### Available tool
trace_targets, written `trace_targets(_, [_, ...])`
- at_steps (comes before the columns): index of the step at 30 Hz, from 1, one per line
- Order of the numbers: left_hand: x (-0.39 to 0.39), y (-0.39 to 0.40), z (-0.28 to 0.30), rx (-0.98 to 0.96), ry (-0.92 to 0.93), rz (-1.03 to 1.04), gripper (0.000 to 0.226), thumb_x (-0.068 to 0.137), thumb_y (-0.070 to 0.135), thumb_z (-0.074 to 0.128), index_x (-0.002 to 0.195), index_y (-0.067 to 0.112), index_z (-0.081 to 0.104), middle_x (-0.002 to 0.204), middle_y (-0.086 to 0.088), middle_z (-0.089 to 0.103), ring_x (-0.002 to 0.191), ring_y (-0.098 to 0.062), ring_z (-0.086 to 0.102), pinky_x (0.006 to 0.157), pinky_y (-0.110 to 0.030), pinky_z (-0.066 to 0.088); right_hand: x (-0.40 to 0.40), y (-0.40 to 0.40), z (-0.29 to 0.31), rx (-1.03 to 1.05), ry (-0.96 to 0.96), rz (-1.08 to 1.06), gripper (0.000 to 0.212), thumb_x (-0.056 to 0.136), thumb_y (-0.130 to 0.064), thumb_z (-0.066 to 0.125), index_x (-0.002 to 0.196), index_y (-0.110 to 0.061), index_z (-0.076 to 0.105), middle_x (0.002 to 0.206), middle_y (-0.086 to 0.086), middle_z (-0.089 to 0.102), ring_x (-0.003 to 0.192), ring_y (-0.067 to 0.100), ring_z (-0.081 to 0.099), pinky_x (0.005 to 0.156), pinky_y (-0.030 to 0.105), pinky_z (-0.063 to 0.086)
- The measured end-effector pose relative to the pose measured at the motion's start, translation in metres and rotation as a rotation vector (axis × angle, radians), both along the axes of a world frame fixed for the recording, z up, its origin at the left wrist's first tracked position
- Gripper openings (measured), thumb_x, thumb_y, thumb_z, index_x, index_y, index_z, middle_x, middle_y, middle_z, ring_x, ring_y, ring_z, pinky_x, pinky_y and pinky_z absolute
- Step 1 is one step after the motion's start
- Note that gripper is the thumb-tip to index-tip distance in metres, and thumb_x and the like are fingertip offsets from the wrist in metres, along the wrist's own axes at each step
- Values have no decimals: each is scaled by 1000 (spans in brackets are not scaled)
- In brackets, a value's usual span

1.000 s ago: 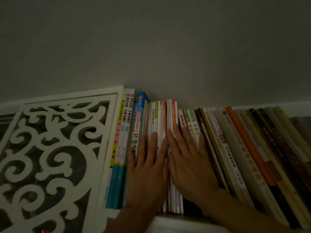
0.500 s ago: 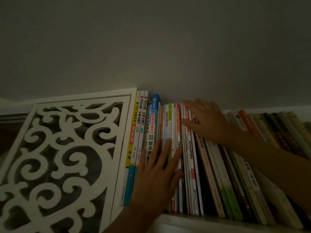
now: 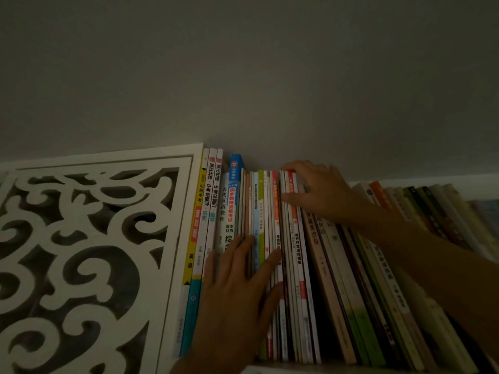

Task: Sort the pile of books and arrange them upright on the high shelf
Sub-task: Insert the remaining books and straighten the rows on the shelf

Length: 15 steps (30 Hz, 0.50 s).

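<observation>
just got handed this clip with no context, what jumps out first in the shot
A tight row of upright books fills the shelf, with two bare hands on it: the left hand lies flat against the spines low down, and the right hand curls over the tops of a few thin books near the middle. At the left end stands a white carved fretwork panel under a dim grey wall.

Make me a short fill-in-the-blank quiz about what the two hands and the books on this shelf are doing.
1. The left hand lies ____ against the book spines.
2. The right hand grips the ____ of some thin books.
3. The tallest spine, next to the white books, has a ____ top.
4. Left of the books stands a white ____ panel.

Missing words: flat; tops; blue; carved
</observation>
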<state>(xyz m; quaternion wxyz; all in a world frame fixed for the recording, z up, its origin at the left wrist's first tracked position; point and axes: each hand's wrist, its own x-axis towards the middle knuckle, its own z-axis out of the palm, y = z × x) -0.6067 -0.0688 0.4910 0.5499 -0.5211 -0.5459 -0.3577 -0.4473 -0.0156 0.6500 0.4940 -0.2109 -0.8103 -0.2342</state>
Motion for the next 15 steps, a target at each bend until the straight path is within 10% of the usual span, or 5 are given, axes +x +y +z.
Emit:
trace_targets(6, [23,-20,75,135,-99,-333,48,83,34,27,119,20,57,123,-11,53,117,-29,47,96,-37,34,-2,-3,2,-38,66,41,41,83,-35,62,120,-32,44,123,-8,49,126,18,36,114,49,8])
trace_targets(15, [24,-14,122,-45,-48,-14,58,91,25,47,144,35,25,145,-7,23,135,-27,15,113,-41,11,-2,0,-2,2,101,43,42,83,-32,60,122,-31,44,125,-8,49,126,18,36,114,45,7])
